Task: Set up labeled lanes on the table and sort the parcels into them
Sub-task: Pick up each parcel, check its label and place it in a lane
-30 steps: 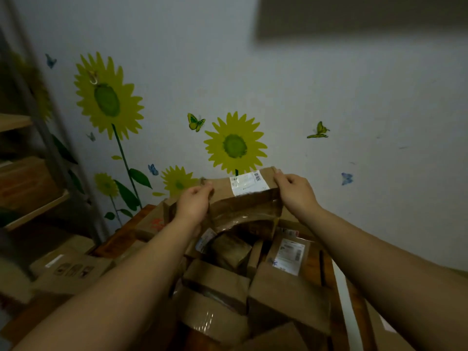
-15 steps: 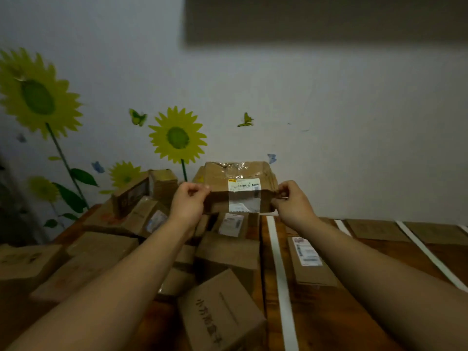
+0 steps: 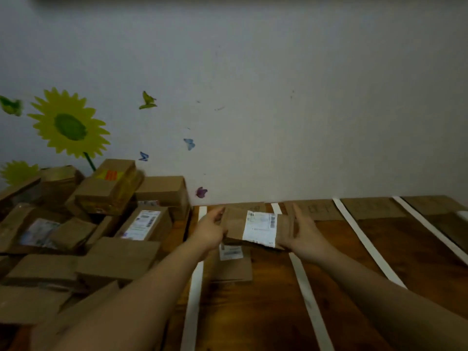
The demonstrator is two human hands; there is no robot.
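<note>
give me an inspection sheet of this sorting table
surface: wooden table, white tape strips marking lanes
job's things: parcel held over leftmost lane; second parcel lying in that lane; cardboard lane cards at far edge
clutter: unsorted pile on the left
grippers: left hand and right hand against the parcel's sides, fingers straight
cables: nothing seen
surroundings: wall with sunflower sticker, butterflies
</note>
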